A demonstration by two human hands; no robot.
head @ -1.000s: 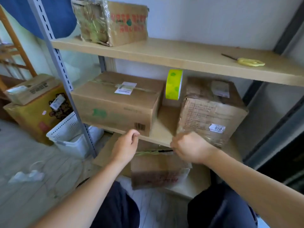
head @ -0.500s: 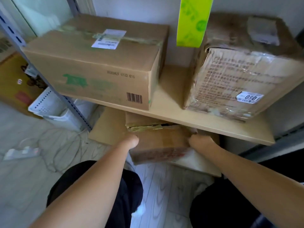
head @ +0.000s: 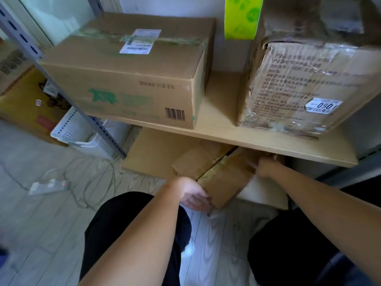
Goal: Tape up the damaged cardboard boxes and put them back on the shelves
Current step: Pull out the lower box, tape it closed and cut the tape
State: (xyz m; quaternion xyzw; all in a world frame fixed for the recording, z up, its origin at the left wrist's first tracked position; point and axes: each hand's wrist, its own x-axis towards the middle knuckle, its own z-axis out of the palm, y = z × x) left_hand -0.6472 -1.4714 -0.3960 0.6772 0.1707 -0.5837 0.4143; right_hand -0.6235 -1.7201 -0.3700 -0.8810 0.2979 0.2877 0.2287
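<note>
Box (head: 224, 178) at frame centre, on bottom shelf (head: 266, 195); left hand (head: 195, 196) grips near corner, right hand (head: 266, 167) grasps far edge. Two boxes already on middle shelf (head: 218, 112); green tape (head: 243, 17) between them, upper frame.

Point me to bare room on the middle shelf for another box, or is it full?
One free patch: the bare strip of middle shelf between the long barcode box and the taped box with the 0901 sticker, below the green tape roll. It looks narrow. Below, both hands, left hand and right hand, crowd the damaged box.
</note>
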